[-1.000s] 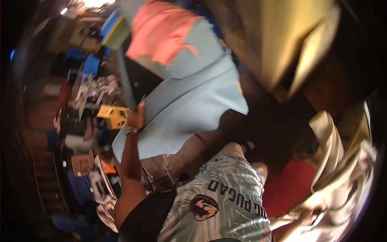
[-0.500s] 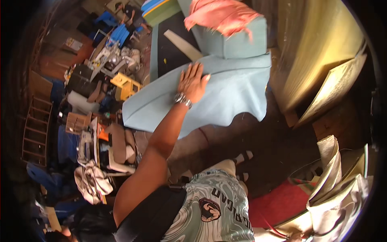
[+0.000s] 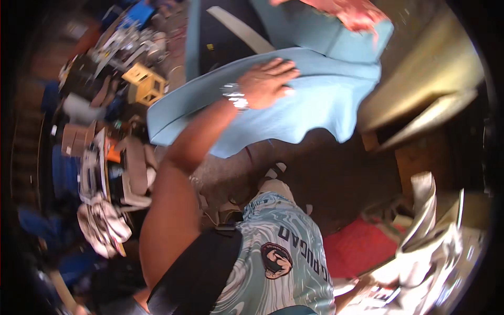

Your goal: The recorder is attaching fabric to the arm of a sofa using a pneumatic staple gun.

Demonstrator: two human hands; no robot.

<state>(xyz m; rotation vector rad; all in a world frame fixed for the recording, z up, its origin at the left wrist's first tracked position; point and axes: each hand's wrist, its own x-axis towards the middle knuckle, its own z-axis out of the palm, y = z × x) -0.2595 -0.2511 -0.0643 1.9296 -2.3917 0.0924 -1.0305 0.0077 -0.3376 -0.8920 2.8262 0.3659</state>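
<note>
My left hand, with a metal watch on its wrist, lies palm down with fingers stretched out on a light blue upholstery cover. The cover drapes over the near edge of a blue upholstered piece of furniture, and its loose lower edge hangs in waves. Behind it a dark panel carries a pale flat strip. A frayed coral-pink cloth rests on top of the blue piece. At the lower right, a blurred skin-toned patch may be my right arm; its hand cannot be made out.
At left stand a small yellow wooden stool, a sewing machine and a bundle of beige cloth. Large yellowish sheets lean at right. Cream material and a red piece lie at lower right.
My view has shifted, and the blue cover now appears higher and farther right. My left hand has slid right along the cover, its fingers now pointing more to the right.
</note>
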